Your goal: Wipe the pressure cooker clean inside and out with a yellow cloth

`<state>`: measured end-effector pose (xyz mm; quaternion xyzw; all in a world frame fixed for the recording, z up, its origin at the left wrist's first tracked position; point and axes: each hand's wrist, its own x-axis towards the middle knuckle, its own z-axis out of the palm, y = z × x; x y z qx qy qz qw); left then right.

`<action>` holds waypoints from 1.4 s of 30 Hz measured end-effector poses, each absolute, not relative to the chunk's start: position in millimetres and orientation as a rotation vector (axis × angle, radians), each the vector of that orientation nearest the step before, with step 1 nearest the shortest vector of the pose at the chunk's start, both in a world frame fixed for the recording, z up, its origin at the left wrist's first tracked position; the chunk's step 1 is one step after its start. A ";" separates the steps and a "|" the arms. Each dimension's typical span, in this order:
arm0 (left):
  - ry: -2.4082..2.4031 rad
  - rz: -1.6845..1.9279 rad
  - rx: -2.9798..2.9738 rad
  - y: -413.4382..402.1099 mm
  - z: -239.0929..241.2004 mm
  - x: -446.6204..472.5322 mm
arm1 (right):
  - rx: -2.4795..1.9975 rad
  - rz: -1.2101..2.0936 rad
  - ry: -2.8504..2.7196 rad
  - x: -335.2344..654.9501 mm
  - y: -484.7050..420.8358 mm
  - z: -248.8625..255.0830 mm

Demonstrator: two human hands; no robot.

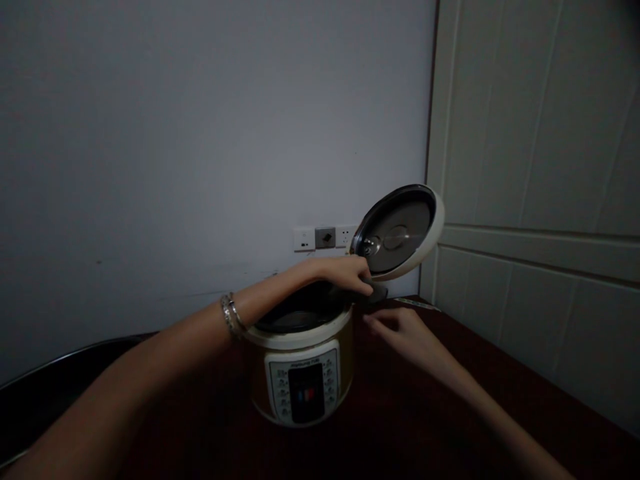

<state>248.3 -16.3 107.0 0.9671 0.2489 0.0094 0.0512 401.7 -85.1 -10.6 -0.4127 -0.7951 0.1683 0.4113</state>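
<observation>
A rice cooker [303,380] with a white rim and a button panel stands on the dark red table, its lid [400,233] swung up and tilted to the right. My left hand [347,272] reaches over the cooker's open mouth to the rim near the hinge. Its fingers are closed on a dark grey thing [379,292], whose kind I cannot make out in the dim light. Just right of the cooker, my right hand [403,327] has thumb and forefinger pinched together below the dark thing. Whether anything lies between those fingertips cannot be seen.
A large dark pan [75,363] lies at the left, partly behind my left forearm. Wall sockets [325,238] sit behind the cooker. A pale panelled door or cabinet front [525,220] bounds the right side. A thin patterned strip [417,304] lies near the table's back corner.
</observation>
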 end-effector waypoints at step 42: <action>1.975 1.606 1.560 -42.2 -19.0 36.5 | -1.419 -0.581 -2.414 359.8 -76.1 7.7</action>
